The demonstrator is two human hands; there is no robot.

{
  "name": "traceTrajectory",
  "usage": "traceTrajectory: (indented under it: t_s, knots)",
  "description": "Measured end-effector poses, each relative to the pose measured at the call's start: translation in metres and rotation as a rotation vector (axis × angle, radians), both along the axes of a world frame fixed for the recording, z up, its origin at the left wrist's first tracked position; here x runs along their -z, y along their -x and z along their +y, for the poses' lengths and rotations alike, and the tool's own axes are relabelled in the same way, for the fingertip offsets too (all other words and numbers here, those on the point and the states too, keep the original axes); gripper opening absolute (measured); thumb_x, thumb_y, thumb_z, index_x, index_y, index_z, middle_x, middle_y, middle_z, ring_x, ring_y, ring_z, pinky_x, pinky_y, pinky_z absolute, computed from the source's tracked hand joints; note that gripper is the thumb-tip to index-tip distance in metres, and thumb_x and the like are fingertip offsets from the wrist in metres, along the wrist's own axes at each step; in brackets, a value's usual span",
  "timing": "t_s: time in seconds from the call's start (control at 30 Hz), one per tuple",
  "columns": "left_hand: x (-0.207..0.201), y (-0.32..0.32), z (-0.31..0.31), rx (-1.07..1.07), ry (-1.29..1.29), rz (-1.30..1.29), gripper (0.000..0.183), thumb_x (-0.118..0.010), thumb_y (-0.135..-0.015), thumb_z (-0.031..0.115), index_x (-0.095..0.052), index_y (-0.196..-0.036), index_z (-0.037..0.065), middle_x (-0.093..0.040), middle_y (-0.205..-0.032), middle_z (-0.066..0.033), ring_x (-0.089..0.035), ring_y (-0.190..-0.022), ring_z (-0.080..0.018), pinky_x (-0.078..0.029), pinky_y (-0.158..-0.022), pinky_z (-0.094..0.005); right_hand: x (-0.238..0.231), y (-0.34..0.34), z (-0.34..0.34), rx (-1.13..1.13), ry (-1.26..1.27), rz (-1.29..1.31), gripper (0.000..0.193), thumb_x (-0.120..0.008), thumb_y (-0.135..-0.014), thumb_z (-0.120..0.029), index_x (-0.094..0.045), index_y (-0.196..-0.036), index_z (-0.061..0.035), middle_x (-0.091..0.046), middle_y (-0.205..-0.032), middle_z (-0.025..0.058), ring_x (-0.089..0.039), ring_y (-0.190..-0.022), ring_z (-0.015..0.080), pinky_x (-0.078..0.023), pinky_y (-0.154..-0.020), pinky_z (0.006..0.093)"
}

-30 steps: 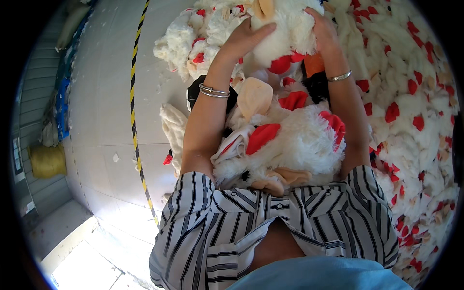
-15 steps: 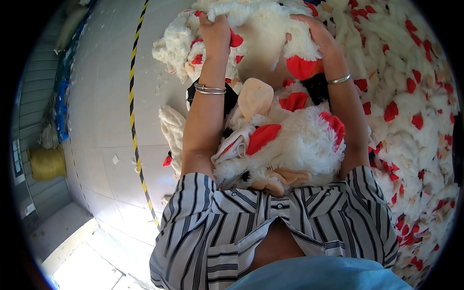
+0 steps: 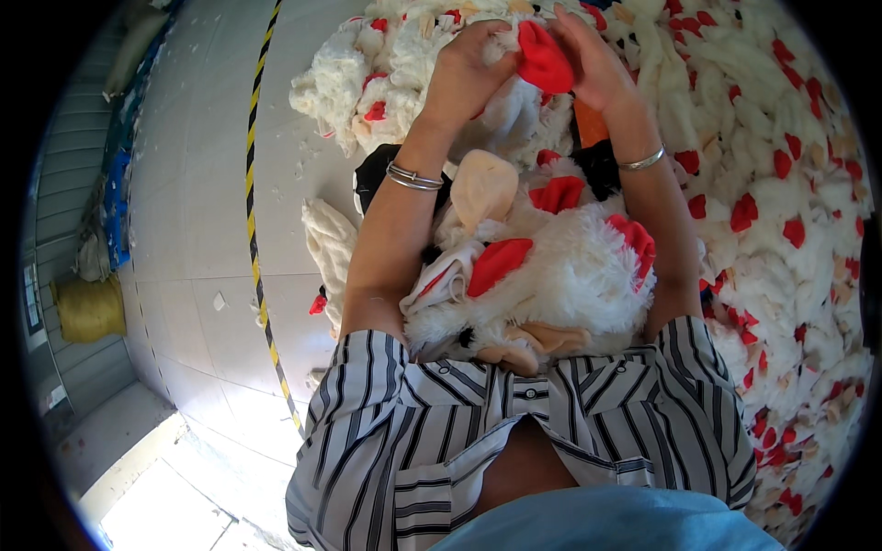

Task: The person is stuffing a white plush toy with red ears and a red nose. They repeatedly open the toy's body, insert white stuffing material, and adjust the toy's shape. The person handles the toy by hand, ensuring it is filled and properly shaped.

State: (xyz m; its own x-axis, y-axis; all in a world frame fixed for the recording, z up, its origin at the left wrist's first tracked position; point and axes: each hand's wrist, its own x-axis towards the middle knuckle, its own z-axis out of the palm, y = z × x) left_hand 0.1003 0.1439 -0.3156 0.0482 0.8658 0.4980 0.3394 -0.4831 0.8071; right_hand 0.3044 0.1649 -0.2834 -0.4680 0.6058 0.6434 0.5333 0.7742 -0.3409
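Observation:
Both my hands meet at the top of the view around a white plush piece with a red fabric part (image 3: 546,57). My left hand (image 3: 467,78) grips it from the left, its thumb against the base of the red part. On the other side my right hand (image 3: 593,66) curls around it, with the red part between the two hands. White fluff hangs below my left fingers. A heap of limp white plush pieces (image 3: 579,275) with red and beige flaps rests on my lap, between my forearms.
Beyond my hands lies another pile of white plush (image 3: 331,92). To the right spreads a large mass of white pieces with red and beige parts (image 3: 763,275). A black-yellow tape line (image 3: 251,184) crosses the tiled floor on the left. A yellow roll (image 3: 89,310) stands by the wall.
My hands have come closer together, the left moving right. The plush, stretched wide between them before, is now gathered, with its red part raised between my fingers.

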Motion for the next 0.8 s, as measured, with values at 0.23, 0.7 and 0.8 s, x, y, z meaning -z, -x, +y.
traceTrajectory:
  t_s: [0.23, 0.7, 0.8]
  knots:
    - [-0.007, -0.001, -0.003, -0.061, 0.15, -0.096, 0.04, -0.074, -0.081, 0.018, -0.061, -0.115, 0.001, -0.068, -0.1, -0.0074, -0.062, -0.09, -0.0126, -0.05, -0.08, -0.0258, -0.013, 0.023, -0.005, -0.319, 0.845, 0.513, 0.071, -0.07, -0.085, -0.038, -0.037, -0.142, -0.0097, -0.046, -0.14, 0.0138, -0.057, -0.115, 0.0343, -0.045, -0.099, 0.0385]
    - [-0.01, 0.001, -0.005, 0.068, 0.303, -0.23, 0.019, -0.067, -0.085, 0.013, -0.067, -0.102, 0.004, -0.067, -0.093, -0.0006, -0.059, -0.082, -0.0057, -0.05, -0.073, -0.0214, -0.008, 0.013, 0.002, -0.345, 0.775, 0.561, 0.022, -0.056, -0.094, -0.011, -0.064, -0.108, 0.0045, -0.066, -0.085, 0.0047, -0.061, -0.078, 0.0089, -0.048, -0.071, 0.0225]
    - [-0.006, 0.0, -0.006, 0.184, 0.283, -0.216, 0.018, -0.067, -0.085, 0.013, -0.067, -0.101, 0.005, -0.067, -0.092, 0.0004, -0.059, -0.079, -0.0047, -0.049, -0.071, -0.0205, -0.004, 0.015, 0.003, -0.268, 0.74, 0.591, 0.022, -0.055, -0.094, -0.009, -0.064, -0.108, 0.0052, -0.065, -0.084, 0.0043, -0.061, -0.075, 0.0095, -0.048, -0.071, 0.023]
